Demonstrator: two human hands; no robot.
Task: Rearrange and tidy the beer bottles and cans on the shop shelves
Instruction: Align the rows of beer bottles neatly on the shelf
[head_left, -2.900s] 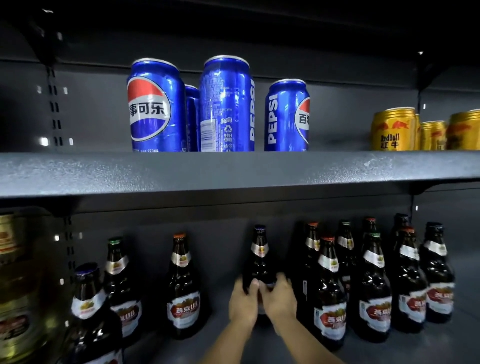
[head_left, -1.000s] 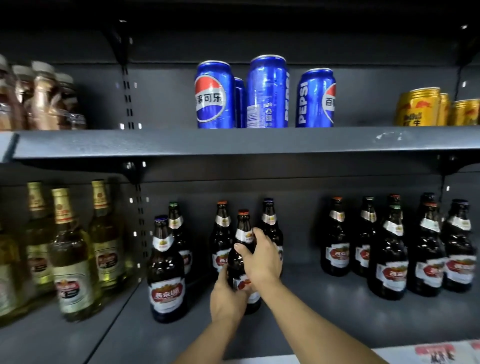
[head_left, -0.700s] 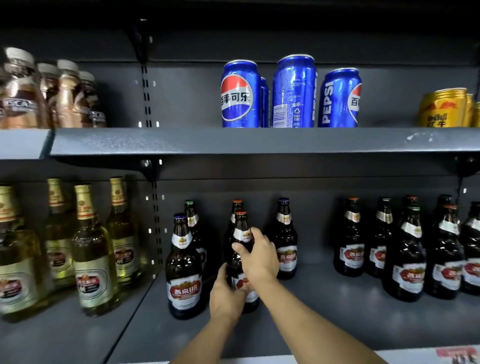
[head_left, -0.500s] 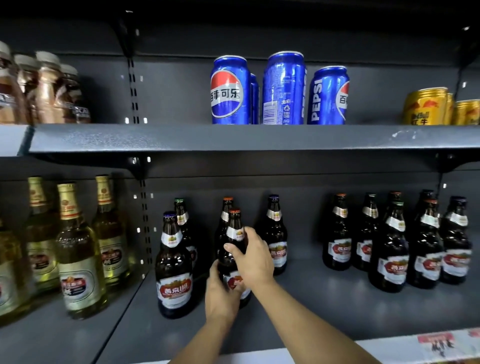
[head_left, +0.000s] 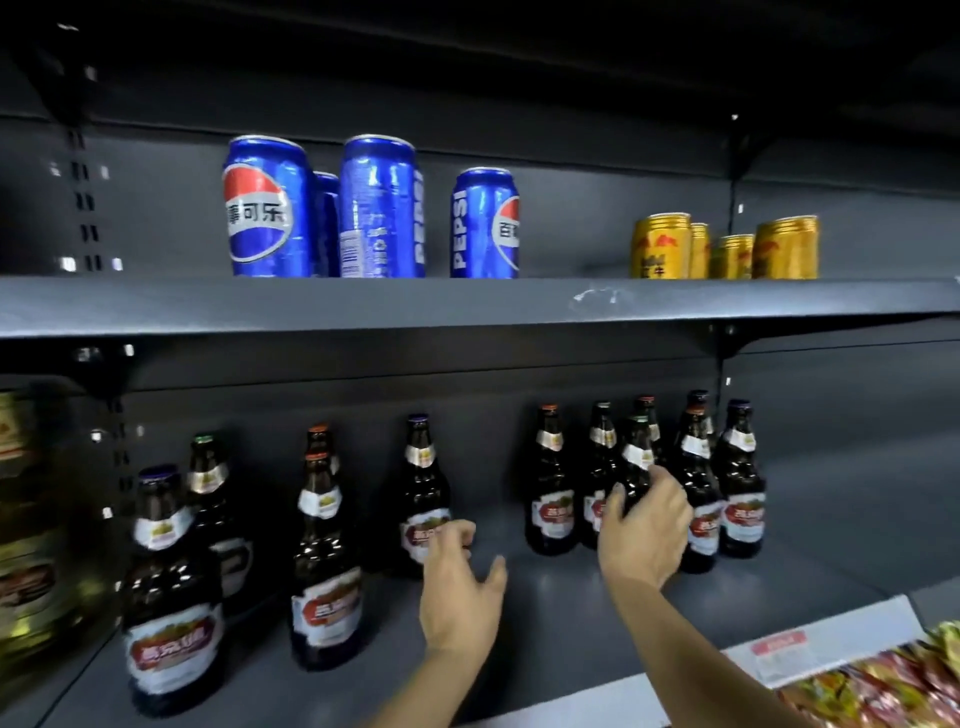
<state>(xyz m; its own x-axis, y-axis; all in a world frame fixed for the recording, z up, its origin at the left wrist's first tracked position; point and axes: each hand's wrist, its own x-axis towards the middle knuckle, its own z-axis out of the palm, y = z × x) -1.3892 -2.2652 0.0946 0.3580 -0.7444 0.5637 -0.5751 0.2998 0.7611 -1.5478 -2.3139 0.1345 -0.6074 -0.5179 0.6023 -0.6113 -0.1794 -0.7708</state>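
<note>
A dark lower shelf (head_left: 545, 597) is carrying brown beer bottles in two groups, left and right. The right hand (head_left: 644, 525) is gripping a green-capped bottle (head_left: 636, 467) at the near edge of the right group. The left hand (head_left: 460, 582) is hovering loosely curled, holding nothing, just beside a blue-capped bottle (head_left: 422, 483). Blue cans (head_left: 374, 208) are standing on the upper shelf (head_left: 467, 306).

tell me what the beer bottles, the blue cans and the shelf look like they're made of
Beer bottles: dark brown glass, glossy, judging by the sharp highlights; paper-looking labels.
Blue cans: thin metal, likely aluminium, with a shiny printed coat and silvery rims.
Shelf: probably steel painted matt dark grey, with a scuffed patch on its front edge.
</note>
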